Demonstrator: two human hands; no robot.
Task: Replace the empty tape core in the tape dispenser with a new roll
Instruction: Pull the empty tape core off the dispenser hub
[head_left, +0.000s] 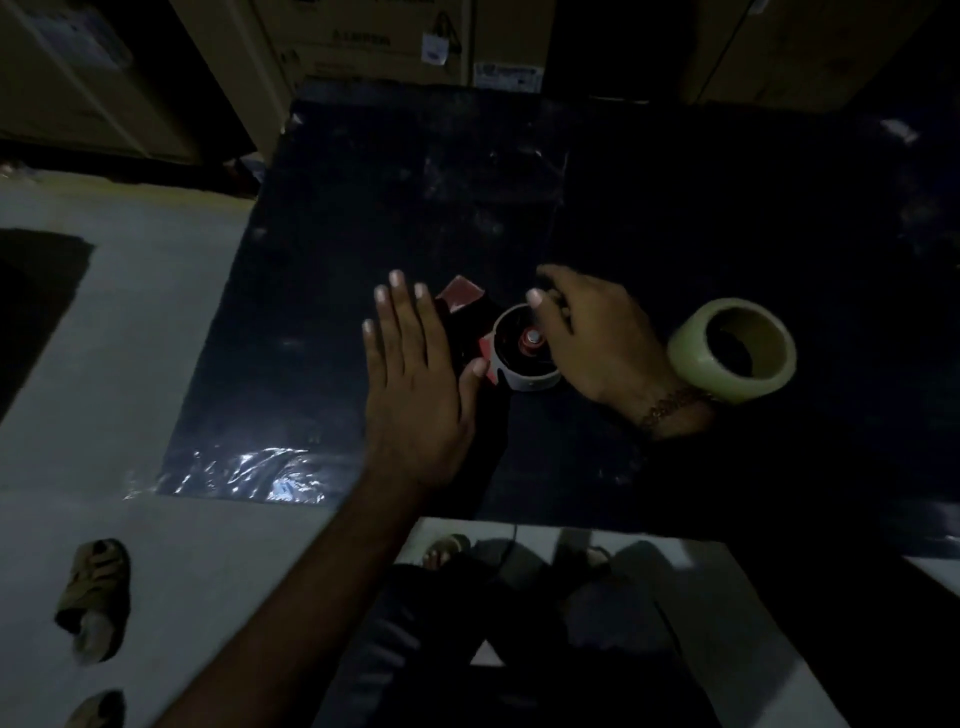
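Note:
A red and black tape dispenser (462, 299) lies on its side on a dark plastic-covered table (363, 208). An empty grey-white tape core (511, 376) sits on its red hub. My left hand (410, 374) lies flat over the dispenser's body, fingers spread, thumb touching the core's left side. My right hand (587, 338) curls over the core's far right rim, fingertips on its edge. A new roll of pale tape (732, 351) stands tilted just right of my right wrist, apart from the dispenser.
Cardboard boxes (363, 41) are stacked behind the table. The pale floor (104, 338) lies to the left, with sandals (96, 597) on it. My legs and feet show below the table's near edge. Light is very dim.

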